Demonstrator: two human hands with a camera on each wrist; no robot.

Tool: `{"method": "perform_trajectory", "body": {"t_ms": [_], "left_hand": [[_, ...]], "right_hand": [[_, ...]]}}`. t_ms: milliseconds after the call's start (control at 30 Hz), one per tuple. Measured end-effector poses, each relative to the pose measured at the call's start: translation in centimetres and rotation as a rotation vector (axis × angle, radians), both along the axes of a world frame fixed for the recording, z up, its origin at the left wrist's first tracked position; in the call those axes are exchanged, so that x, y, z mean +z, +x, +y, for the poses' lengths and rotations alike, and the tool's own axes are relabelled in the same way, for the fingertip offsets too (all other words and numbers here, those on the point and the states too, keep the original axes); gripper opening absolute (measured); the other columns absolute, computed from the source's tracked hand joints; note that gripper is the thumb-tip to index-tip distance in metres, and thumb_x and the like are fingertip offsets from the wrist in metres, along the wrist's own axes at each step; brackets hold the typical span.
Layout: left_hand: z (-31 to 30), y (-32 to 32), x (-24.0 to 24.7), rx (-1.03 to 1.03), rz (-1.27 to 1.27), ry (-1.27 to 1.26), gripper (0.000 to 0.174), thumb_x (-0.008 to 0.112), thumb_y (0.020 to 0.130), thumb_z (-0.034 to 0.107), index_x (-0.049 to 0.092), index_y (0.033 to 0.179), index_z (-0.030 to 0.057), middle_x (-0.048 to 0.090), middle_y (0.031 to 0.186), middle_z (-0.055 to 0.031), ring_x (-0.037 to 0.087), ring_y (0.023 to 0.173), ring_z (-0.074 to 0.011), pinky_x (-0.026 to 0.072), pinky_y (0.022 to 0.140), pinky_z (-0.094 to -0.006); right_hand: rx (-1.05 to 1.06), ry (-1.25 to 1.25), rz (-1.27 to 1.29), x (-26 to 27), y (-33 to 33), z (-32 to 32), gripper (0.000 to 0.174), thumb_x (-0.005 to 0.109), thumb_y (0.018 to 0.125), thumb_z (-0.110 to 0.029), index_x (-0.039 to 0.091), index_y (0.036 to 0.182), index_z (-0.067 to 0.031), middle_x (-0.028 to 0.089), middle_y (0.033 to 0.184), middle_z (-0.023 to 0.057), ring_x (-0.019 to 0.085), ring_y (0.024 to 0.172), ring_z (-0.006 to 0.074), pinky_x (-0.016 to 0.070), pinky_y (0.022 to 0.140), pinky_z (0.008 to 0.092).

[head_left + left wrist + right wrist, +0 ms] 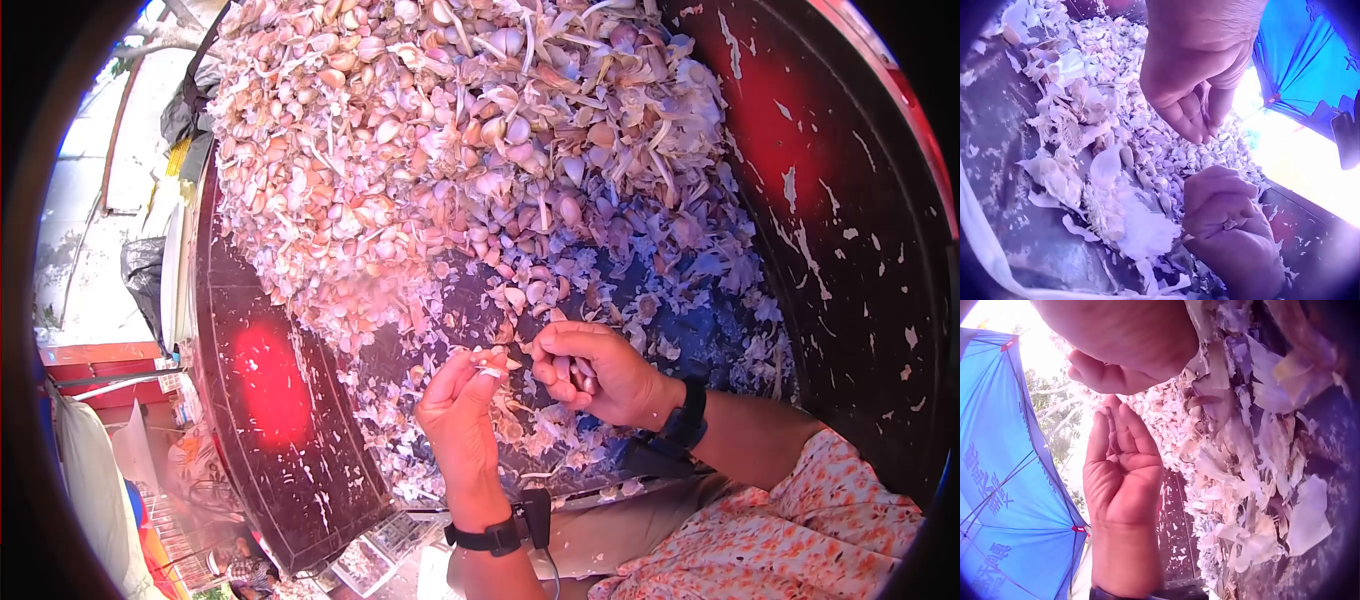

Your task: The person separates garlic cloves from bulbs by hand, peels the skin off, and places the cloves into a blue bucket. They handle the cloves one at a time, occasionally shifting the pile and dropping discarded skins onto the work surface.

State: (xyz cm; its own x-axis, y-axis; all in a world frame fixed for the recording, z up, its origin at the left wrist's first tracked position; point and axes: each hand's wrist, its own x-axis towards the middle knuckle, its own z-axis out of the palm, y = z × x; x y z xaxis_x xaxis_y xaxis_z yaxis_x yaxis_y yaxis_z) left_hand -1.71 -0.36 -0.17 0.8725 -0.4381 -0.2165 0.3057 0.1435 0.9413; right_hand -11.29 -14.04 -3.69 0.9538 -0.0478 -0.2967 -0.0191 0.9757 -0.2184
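Observation:
My left hand [462, 405] pinches a small garlic clove [513, 364] with white skin between thumb and fingertips. Close beside it on the right, my right hand [610, 378] has its fingers curled round some purplish cloves [578, 372] in the palm. In the left wrist view the left hand [1200, 62] hangs from the top, above the curled right hand [1229, 231]. The right wrist view has the right hand [1122, 344] at the top, partly cut off, over the upright left hand [1125, 481]. Beyond both hands lies a large heap of cloves [380, 150].
The dark tabletop's raised side panels [300, 450] stand left and right, flecked with peel. Loose skins [540, 435] lie around the hands. A blue umbrella [1010, 469] shows in the wrist views. A patterned garment [770, 520] is at the lower right.

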Motion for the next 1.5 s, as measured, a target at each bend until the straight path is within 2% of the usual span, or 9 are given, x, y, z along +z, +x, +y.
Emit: {"method": "perform_trajectory", "body": {"t_ms": [233, 333, 500, 733, 967, 1033, 1133, 1267, 1500], "left_hand": [[-0.2, -1.1, 0.9, -0.071, -0.048, -0.060, 0.027, 0.062, 0.077, -0.008, 0.060, 0.104, -0.0055, 0.065, 0.094, -0.0155, 0.064, 0.086, -0.0219, 0.0518, 0.078, -0.0304], [-0.9, -0.6, 0.3, -0.169, -0.240, 0.399, 0.024, 0.062, 0.082, 0.000, 0.062, 0.105, -0.0053, 0.066, 0.096, -0.0129, 0.062, 0.087, -0.0138, 0.0483, 0.078, -0.0248], [-3.7, 1.9, 0.0, -0.161, -0.561, 0.648, 0.018, 0.058, 0.086, 0.002, 0.066, 0.101, -0.0014, 0.068, 0.093, -0.0095, 0.062, 0.086, -0.0116, 0.0476, 0.075, -0.0239], [-10.0, 2.9, -2.2, -0.587, -1.504, 0.842, 0.026, 0.053, 0.072, 0.001, 0.063, 0.096, 0.0019, 0.064, 0.099, -0.0169, 0.064, 0.086, -0.0316, 0.0513, 0.072, -0.0369], [-6.4, 2.0, -2.1, -0.604, -1.535, 1.185, 0.026, 0.055, 0.072, 0.004, 0.063, 0.097, 0.0028, 0.063, 0.103, -0.0147, 0.064, 0.081, -0.0311, 0.0514, 0.069, -0.0367], [-5.5, 1.8, -1.2, -0.632, -1.390, 1.287, 0.023, 0.056, 0.075, 0.002, 0.064, 0.096, 0.0027, 0.065, 0.099, -0.0145, 0.064, 0.080, -0.0321, 0.0518, 0.069, -0.0352], [-3.6, 2.0, -0.9, -0.290, -0.755, 0.887, 0.021, 0.061, 0.078, -0.002, 0.065, 0.099, -0.0012, 0.068, 0.086, -0.0138, 0.065, 0.074, -0.0187, 0.0511, 0.071, -0.0288], [-1.7, 1.1, 0.4, -0.079, -0.149, 0.305, 0.022, 0.062, 0.080, -0.002, 0.060, 0.102, -0.0025, 0.065, 0.092, -0.0160, 0.066, 0.082, -0.0224, 0.0555, 0.070, -0.0305], [-0.3, -0.8, 1.6, -0.073, 0.149, -0.131, 0.025, 0.061, 0.080, -0.002, 0.058, 0.105, -0.0044, 0.064, 0.095, -0.0150, 0.065, 0.083, -0.0217, 0.0547, 0.074, -0.0302]], "right_hand": [[-0.045, -0.052, -0.024, -0.2, -0.1, 0.0, 0.015, 0.050, 0.091, -0.017, 0.056, 0.091, -0.0028, 0.055, 0.073, 0.0067, 0.050, 0.051, 0.0094, 0.0358, 0.039, 0.0182], [-0.081, -0.008, 0.029, 0.2, -0.2, -0.1, 0.013, 0.049, 0.091, -0.012, 0.056, 0.097, -0.0037, 0.056, 0.081, 0.0053, 0.050, 0.055, 0.0082, 0.0357, 0.040, 0.0176], [-0.029, 0.103, -0.038, 0.5, -0.8, 0.1, 0.014, 0.050, 0.092, -0.012, 0.056, 0.099, -0.0022, 0.055, 0.079, 0.0053, 0.042, 0.050, 0.0042, 0.0314, 0.039, 0.0160], [0.441, -0.085, -0.418, 1.4, -1.6, 0.7, 0.019, 0.055, 0.090, -0.017, 0.059, 0.098, 0.0001, 0.053, 0.069, 0.0004, 0.040, 0.046, 0.0008, 0.0279, 0.039, 0.0156], [0.422, -0.157, -0.407, 1.1, -1.7, 0.8, 0.018, 0.055, 0.090, -0.015, 0.060, 0.099, 0.0011, 0.056, 0.074, 0.0033, 0.041, 0.048, 0.0010, 0.0308, 0.042, 0.0158], [0.395, -0.136, -0.389, 0.9, -1.6, 1.0, 0.018, 0.055, 0.090, -0.017, 0.059, 0.097, -0.0004, 0.054, 0.072, 0.0015, 0.041, 0.048, 0.0012, 0.0299, 0.040, 0.0160], [0.305, -0.130, -0.271, 1.2, -1.4, 0.7, 0.017, 0.055, 0.089, -0.018, 0.058, 0.095, -0.0026, 0.052, 0.070, -0.0002, 0.041, 0.048, 0.0017, 0.0295, 0.039, 0.0163], [0.148, -0.134, -0.071, 1.1, -1.0, 0.4, 0.014, 0.054, 0.089, -0.018, 0.057, 0.093, -0.0047, 0.052, 0.071, -0.0005, 0.042, 0.048, 0.0023, 0.0305, 0.038, 0.0163], [0.105, -0.143, -0.010, 0.8, -0.8, 0.5, 0.016, 0.055, 0.089, -0.020, 0.057, 0.092, -0.0046, 0.053, 0.071, -0.0004, 0.044, 0.049, 0.0027, 0.0311, 0.038, 0.0161]]}}
